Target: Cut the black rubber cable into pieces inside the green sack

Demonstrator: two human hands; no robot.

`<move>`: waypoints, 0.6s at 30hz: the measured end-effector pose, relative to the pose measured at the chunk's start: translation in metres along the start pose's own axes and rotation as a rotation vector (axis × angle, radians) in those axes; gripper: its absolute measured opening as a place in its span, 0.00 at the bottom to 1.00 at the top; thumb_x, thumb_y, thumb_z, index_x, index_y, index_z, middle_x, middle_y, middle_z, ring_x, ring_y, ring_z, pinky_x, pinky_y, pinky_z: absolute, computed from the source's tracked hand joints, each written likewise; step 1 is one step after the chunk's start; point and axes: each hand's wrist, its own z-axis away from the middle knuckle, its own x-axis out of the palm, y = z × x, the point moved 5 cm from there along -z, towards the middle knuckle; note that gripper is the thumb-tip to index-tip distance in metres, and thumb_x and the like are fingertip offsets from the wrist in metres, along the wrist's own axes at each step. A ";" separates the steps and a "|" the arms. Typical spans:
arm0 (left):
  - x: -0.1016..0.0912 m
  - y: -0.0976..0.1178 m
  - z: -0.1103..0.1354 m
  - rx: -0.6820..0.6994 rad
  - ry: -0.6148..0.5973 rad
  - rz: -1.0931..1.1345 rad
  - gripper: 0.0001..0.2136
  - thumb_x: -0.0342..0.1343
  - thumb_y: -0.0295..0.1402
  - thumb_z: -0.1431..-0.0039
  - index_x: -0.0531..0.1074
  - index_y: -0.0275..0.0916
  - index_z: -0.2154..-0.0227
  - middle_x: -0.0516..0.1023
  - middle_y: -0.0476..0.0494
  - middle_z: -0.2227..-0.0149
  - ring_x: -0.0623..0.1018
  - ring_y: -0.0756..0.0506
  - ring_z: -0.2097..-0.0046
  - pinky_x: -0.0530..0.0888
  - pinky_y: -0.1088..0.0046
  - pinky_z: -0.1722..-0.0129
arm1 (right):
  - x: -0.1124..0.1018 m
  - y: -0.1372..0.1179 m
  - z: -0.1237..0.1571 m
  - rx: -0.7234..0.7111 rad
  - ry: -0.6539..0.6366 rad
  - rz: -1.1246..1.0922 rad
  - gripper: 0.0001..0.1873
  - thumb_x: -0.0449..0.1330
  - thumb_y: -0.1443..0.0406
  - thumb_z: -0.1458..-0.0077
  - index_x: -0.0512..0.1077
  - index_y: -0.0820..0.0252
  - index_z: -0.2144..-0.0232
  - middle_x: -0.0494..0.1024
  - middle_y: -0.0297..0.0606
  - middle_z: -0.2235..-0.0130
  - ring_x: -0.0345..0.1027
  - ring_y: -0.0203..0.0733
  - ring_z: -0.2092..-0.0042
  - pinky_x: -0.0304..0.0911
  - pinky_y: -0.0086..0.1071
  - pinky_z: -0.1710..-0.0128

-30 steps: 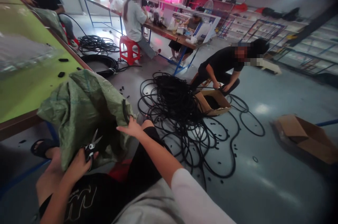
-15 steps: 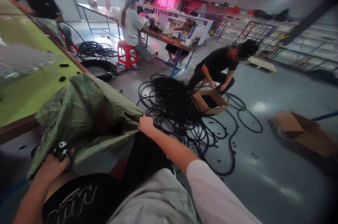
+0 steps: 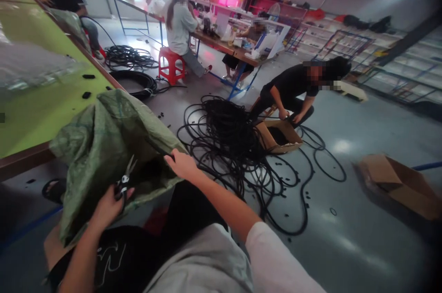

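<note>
My left hand (image 3: 109,208) is closed around small shears (image 3: 125,181) with dark handles and pale metal blades. The blades stand apart and point up over the mouth of a green woven sack (image 3: 113,122). Near the sack's right edge, my right hand (image 3: 181,164) is closed on a black hose (image 3: 160,149), whose short end reaches over the opening. Whether those fingers also pinch the sack's rim, I cannot tell. Dark shadow hides the contents of the sack. From behind my right hand, hose runs toward a large tangled pile (image 3: 226,129) on the floor.
A green-topped table (image 3: 37,113) with brown edging stands at left. Across the pile, a person (image 3: 290,88) sits beside a cardboard box (image 3: 285,143). Another open carton (image 3: 397,182) lies right. Other people sit at tables behind, near a red stool (image 3: 171,66).
My left hand has moved up and right from the sack's lower rim, bringing the shears over its mouth. My right hand has shifted slightly left with the hose.
</note>
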 end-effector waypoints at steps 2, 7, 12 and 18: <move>0.022 0.012 0.005 -0.005 -0.019 0.206 0.31 0.53 0.58 0.53 0.69 0.37 0.55 0.76 0.37 0.55 0.76 0.37 0.54 0.73 0.61 0.54 | 0.028 -0.008 -0.003 -0.066 0.052 -0.122 0.22 0.41 0.51 0.34 0.64 0.57 0.51 0.77 0.39 0.57 0.72 0.42 0.56 0.63 0.34 0.56; 0.053 -0.005 0.034 -0.208 -0.106 0.424 0.31 0.52 0.62 0.54 0.72 0.37 0.61 0.78 0.39 0.60 0.76 0.37 0.56 0.72 0.61 0.54 | 0.091 0.000 0.007 -0.182 0.161 -0.361 0.17 0.47 0.58 0.35 0.66 0.60 0.50 0.73 0.43 0.50 0.67 0.43 0.49 0.60 0.35 0.47; 0.051 -0.018 0.047 -0.173 -0.253 0.381 0.25 0.53 0.57 0.50 0.72 0.38 0.66 0.77 0.44 0.66 0.75 0.41 0.63 0.71 0.66 0.58 | 0.094 0.011 0.006 -0.253 0.208 -0.419 0.18 0.47 0.59 0.35 0.67 0.59 0.49 0.74 0.43 0.52 0.65 0.44 0.49 0.58 0.38 0.47; 0.049 -0.021 0.037 -0.092 -0.202 0.385 0.21 0.52 0.52 0.44 0.71 0.38 0.61 0.77 0.44 0.63 0.75 0.43 0.62 0.71 0.70 0.60 | 0.091 0.014 -0.001 -0.170 0.267 -0.265 0.16 0.49 0.58 0.37 0.70 0.55 0.53 0.75 0.39 0.57 0.63 0.46 0.52 0.51 0.41 0.48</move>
